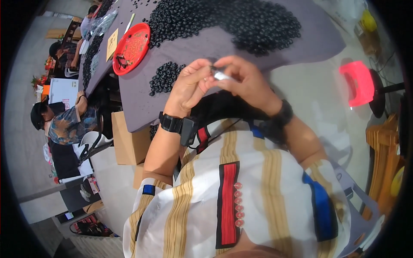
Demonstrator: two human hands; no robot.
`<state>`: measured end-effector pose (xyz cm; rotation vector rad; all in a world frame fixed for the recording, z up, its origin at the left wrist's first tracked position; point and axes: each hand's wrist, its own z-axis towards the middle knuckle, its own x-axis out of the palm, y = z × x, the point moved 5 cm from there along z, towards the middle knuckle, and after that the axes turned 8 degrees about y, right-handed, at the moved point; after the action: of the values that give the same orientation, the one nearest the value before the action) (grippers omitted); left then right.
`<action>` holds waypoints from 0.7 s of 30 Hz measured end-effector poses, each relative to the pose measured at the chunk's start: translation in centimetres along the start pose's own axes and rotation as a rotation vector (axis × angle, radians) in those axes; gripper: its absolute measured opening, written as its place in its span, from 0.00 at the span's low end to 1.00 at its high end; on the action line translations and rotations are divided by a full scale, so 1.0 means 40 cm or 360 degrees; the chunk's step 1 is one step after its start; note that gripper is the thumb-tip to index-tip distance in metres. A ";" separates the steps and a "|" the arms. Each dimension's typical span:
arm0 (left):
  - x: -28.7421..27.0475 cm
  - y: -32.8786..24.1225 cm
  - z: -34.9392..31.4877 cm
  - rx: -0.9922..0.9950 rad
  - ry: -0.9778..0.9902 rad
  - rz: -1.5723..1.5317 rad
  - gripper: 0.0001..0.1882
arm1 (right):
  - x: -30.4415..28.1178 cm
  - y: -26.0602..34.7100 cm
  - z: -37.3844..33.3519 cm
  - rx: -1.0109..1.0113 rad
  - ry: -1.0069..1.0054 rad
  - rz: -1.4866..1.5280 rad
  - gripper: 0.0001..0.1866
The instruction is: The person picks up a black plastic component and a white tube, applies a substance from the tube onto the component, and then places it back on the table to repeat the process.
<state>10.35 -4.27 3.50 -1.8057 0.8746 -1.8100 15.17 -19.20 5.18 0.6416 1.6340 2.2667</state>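
Note:
My hands meet over the near edge of a table covered in grey cloth (189,47). My left hand (187,86) has its fingers pinched together around something small and dark, mostly hidden by the fingertips. Close against it, my right hand (249,79) grips a small, shiny whitish tool (222,76), blurred, so its kind is unclear. Just left of my left hand lies a small heap of black, ring-like pieces (164,77). A far bigger pile of the same pieces (258,23) spreads across the back of the table.
A red tray (137,50) with dark scraps rests at the table's left, beside a tan card (112,44). Cardboard boxes (129,142) stand below that side. A person (75,124) sits at the left, others farther back. A bright pink object (357,84) is at the right.

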 end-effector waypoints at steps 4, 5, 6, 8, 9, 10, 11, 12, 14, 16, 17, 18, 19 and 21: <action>0.016 0.002 -0.010 0.0007 -0.0014 -0.0051 0.05 | -0.004 -0.009 0.001 0.0019 -0.0004 -0.0023 0.19; 0.019 0.003 -0.014 -0.0011 0.0007 -0.0031 0.05 | -0.005 -0.011 0.004 0.0015 -0.0005 -0.0024 0.19; 0.021 0.005 -0.019 -0.0028 0.0025 -0.0012 0.05 | -0.005 -0.013 0.007 0.0011 -0.0005 -0.0023 0.19; 0.018 0.010 -0.020 0.0000 0.0001 -0.0071 0.04 | -0.001 -0.012 0.004 0.0045 -0.0021 -0.0074 0.19; 0.014 0.013 -0.021 0.0019 -0.0013 -0.0130 0.04 | 0.001 -0.012 0.004 0.0077 -0.0049 -0.0129 0.20; 0.010 0.012 -0.018 0.0049 -0.0043 -0.0126 0.04 | 0.009 -0.009 0.006 0.0079 -0.0010 -0.0115 0.20; 0.015 0.014 -0.014 0.0038 0.0000 -0.0086 0.04 | 0.009 -0.003 0.004 0.0061 -0.0064 -0.0099 0.19; 0.015 0.017 -0.010 0.0027 0.0040 -0.0046 0.04 | 0.006 -0.002 0.004 0.0045 -0.0118 -0.0083 0.18; 0.002 0.021 -0.002 0.0036 0.0010 -0.0063 0.04 | 0.001 -0.008 0.008 0.0073 -0.0080 -0.0082 0.18; -0.001 0.022 0.000 0.0020 0.0050 -0.0130 0.03 | -0.010 -0.023 0.011 0.0099 -0.0067 -0.0069 0.18; -0.006 0.022 0.000 0.0027 0.0043 -0.0137 0.03 | -0.012 -0.025 0.012 0.0107 -0.0058 -0.0069 0.18; -0.008 0.024 0.001 0.0009 0.0056 -0.0136 0.03 | -0.013 -0.027 0.011 0.0133 -0.0039 -0.0018 0.18; -0.007 0.028 0.002 -0.0012 0.0073 -0.0135 0.03 | -0.013 -0.027 0.011 0.0157 -0.0024 0.0031 0.18; -0.006 0.026 0.004 -0.0015 0.0059 -0.0125 0.03 | -0.017 -0.028 0.010 0.0150 -0.0013 -0.0005 0.18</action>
<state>10.38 -4.88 2.59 -1.8417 0.8385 -1.8961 15.92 -18.84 4.07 0.6688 1.7448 2.1927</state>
